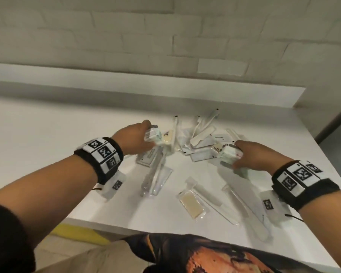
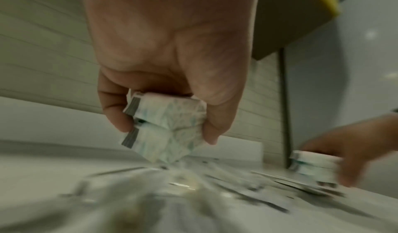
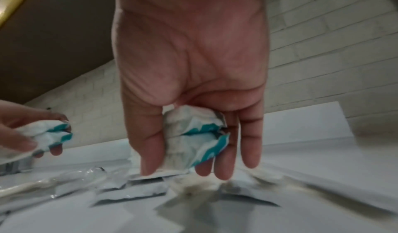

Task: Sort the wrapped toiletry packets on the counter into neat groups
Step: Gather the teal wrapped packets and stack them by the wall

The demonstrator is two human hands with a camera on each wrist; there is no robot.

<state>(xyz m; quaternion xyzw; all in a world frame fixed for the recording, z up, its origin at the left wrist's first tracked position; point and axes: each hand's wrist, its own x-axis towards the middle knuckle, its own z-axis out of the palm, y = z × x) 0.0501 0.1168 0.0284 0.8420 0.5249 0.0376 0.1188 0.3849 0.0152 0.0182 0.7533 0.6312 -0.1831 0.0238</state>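
My left hand [image 1: 141, 137] pinches two stacked white-and-teal wrapped packets [image 2: 165, 129] between thumb and fingers, just above the left side of the pile; the same pair shows in the head view [image 1: 152, 133]. My right hand [image 1: 250, 156] grips another two stacked white-and-teal packets [image 3: 193, 134] above the pile's right side, also visible from the head [image 1: 229, 153]. A heap of clear and white wrapped toiletry packets [image 1: 199, 138] lies between the hands on the white counter [image 1: 47, 134]. Nearer me lie a wrapped yellowish soap bar [image 1: 190, 203] and long clear sachets [image 1: 215, 200].
The counter's front edge [image 1: 126, 226] runs just ahead of my body. A raised white ledge [image 1: 146, 89] and a white brick wall back the counter. Long clear packets [image 1: 156, 178] lie left of centre. The counter ends at the right edge [image 1: 335, 170].
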